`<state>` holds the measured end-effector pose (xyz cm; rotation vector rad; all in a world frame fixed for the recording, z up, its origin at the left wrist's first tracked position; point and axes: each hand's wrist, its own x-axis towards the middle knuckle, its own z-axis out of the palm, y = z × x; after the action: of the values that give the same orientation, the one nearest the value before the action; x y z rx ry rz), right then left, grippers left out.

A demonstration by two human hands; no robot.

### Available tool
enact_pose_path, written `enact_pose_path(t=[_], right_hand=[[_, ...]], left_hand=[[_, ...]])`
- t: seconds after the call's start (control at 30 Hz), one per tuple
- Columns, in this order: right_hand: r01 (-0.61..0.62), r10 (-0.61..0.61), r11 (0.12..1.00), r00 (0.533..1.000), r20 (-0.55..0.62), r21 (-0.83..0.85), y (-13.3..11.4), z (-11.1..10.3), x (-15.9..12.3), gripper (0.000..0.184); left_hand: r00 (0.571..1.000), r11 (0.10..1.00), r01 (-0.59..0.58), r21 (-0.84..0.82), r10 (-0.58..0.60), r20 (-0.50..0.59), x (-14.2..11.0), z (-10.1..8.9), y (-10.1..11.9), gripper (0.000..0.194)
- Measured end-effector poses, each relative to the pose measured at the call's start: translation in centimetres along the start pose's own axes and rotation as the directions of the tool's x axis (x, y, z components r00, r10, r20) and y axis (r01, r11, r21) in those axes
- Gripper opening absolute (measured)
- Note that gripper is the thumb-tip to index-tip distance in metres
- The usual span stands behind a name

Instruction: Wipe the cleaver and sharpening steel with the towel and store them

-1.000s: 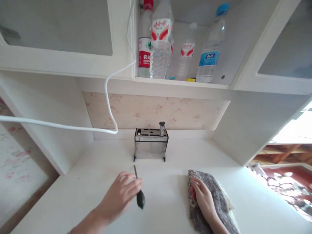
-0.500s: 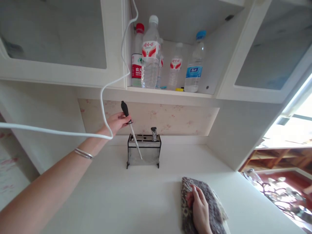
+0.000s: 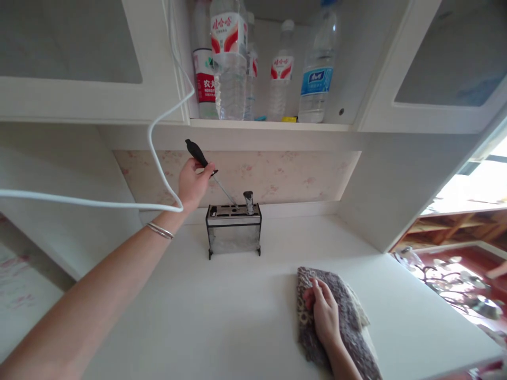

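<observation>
Black-handled rod point(image 3: 225, 191) — left hand point(image 3: 194, 182) clasping handle point(image 3: 195, 151), right hand point(image 3: 325, 312) on cloth point(image 3: 349, 303), grip unclear

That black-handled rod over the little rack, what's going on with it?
A person's left hand holds the black-handled rod at a slant, its thin end at the slotted top of the rack. Whether the tip has entered a slot is too small to tell. Another dark handle stands upright in the rack. The right hand rests on a folded grey-brown cloth on the white counter.
</observation>
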<state>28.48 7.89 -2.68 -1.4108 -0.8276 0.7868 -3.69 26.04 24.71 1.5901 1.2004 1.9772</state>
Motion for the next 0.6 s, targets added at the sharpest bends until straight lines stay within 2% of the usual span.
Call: enact_pose_path(t=[0.27, 0.6], right_hand=[[-0.003, 0.003, 1.0, 1.0, -0.004, 0.009, 0.0, 0.0, 0.0, 0.037], [-0.018, 0.019, 1.0, 0.999, 0.043, -0.016, 0.6, -0.3, -0.2, 0.038]], left_hand=[[0.985, 0.964, -0.148, 0.22, 0.125, 0.116, 0.0, -1.1, 1.2, 0.023], [0.982, 0.967, -0.159, 0.197, 0.133, 0.137, -0.2, -1.4, 1.2, 0.019]])
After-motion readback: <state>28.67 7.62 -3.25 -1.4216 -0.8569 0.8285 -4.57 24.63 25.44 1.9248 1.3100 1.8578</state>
